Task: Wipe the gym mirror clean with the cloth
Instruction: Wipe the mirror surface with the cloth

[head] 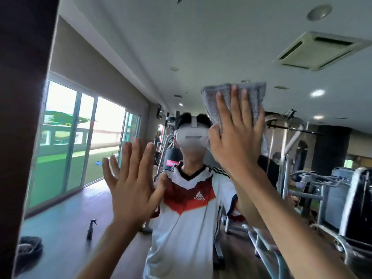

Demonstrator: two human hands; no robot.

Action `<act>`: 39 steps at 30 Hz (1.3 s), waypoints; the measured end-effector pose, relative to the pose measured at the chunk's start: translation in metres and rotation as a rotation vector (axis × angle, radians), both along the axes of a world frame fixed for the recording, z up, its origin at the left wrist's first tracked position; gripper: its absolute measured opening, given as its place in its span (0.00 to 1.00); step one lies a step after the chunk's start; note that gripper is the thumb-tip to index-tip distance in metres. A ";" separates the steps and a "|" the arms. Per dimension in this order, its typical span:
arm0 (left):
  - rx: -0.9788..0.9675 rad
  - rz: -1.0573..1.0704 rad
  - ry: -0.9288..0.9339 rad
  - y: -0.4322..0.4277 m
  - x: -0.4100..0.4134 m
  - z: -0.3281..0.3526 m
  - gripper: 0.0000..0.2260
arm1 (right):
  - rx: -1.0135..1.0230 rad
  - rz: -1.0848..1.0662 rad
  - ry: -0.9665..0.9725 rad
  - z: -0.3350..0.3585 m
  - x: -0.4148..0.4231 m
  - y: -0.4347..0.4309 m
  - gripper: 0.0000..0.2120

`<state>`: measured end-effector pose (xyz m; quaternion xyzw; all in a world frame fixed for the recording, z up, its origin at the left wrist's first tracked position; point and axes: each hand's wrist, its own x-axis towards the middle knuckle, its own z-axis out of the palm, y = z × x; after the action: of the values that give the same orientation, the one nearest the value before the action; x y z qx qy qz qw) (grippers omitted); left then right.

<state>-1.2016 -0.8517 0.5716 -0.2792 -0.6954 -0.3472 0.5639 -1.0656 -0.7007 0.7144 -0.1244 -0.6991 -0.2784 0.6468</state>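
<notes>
The gym mirror [201,47] fills nearly the whole view and reflects the room and a person in a white and red jersey. My right hand [235,135] presses a folded grey cloth [251,97] flat against the glass at upper centre, with straight, spread fingers. The cloth sticks out above and to the right of my fingers. My left hand [130,178] rests flat on the mirror lower left of it, fingers straight and spread, holding nothing.
A dark brown frame or wall edge [22,117] borders the mirror on the left. The reflection shows a spray bottle [91,229] standing on the floor, a dark coiled object [28,252] at lower left, glass sliding doors, and gym machines [322,188] on the right.
</notes>
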 end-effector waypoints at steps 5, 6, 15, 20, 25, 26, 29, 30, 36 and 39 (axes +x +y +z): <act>-0.005 0.015 -0.015 0.000 0.001 0.002 0.33 | 0.261 0.008 -0.341 -0.052 0.008 0.000 0.30; -0.005 0.021 -0.013 0.000 0.002 0.001 0.33 | 0.284 -0.002 -0.371 -0.057 0.022 0.014 0.30; -0.009 0.048 -0.001 0.003 0.000 -0.002 0.31 | -0.012 0.009 -0.062 0.006 0.017 0.017 0.30; -0.018 0.048 0.028 0.001 -0.003 -0.003 0.31 | 0.245 -0.009 -0.331 -0.073 0.028 0.023 0.26; -0.015 0.033 0.007 0.001 -0.001 -0.001 0.32 | 0.122 -0.034 -0.199 -0.065 0.073 0.071 0.28; -0.014 0.028 0.006 0.001 0.000 -0.001 0.32 | 0.070 -0.019 -0.140 -0.048 0.073 0.073 0.27; -0.020 0.008 0.003 0.000 0.000 -0.001 0.32 | -0.051 -0.001 0.010 -0.009 0.050 0.052 0.27; -0.019 0.004 0.006 0.000 0.000 -0.001 0.32 | -0.065 -0.003 0.028 -0.007 0.040 0.043 0.27; -0.019 0.009 -0.016 -0.001 -0.003 0.000 0.32 | 0.143 0.008 -0.283 -0.099 0.035 0.030 0.29; -0.013 -0.008 -0.076 0.005 0.006 -0.007 0.32 | 0.053 -0.064 -0.182 -0.125 0.080 0.072 0.30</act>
<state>-1.1961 -0.8471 0.5649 -0.2720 -0.7175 -0.3553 0.5338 -0.9860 -0.6291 0.5896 -0.1037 -0.7431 -0.3276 0.5742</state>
